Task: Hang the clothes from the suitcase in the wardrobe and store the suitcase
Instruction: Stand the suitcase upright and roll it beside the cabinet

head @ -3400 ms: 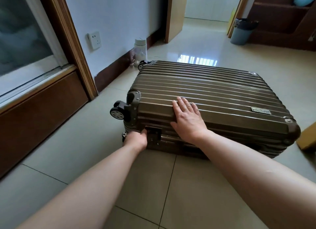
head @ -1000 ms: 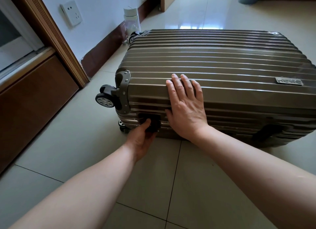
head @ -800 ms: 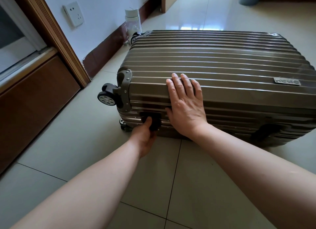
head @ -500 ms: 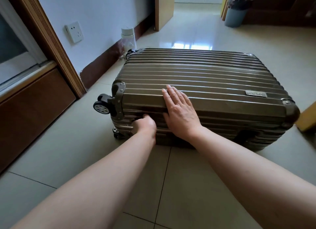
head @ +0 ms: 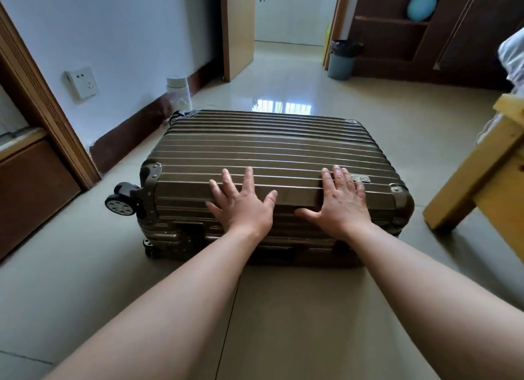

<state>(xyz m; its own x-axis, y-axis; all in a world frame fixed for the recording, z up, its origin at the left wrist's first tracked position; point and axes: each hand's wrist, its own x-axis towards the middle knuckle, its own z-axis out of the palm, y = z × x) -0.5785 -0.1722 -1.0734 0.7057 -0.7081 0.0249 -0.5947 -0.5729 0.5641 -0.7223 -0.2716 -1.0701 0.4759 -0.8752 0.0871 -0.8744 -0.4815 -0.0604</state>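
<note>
From the head view, the suitcase (head: 269, 147) lies flat on the tiled floor (head: 283, 308), lid up and closed, its ribbed shell running left to right, wheels (head: 120, 205) sticking out at the left end. No clothes show; presumably they are inside.

The left hand (head: 241, 206) and the right hand (head: 343, 201) both rest on the near top edge of the lid, well apart from each other. Their fingers (head: 249, 178) are straight and spread, lying flat on the ribs and grasping nothing, while each thumb drops onto the front wall just below the lid's edge. That placement reads as a two-handed hold for lifting the lid evenly: palms steady the shell, thumbs sit near the seam. Whether the latches on the front wall are released I cannot tell, as the wrists cover part of it.

Around it, a white bottle (head: 178, 94) stands against the wall just behind the far left corner, below a wall socket (head: 83, 82). A wooden bed frame (head: 482, 175) stands near the right end. A bin (head: 341, 59) sits well beyond, beside a doorway and dark shelves (head: 397, 39). The lid will likely swing away from the person, so the bottle is the nearest thing it could knock.
</note>
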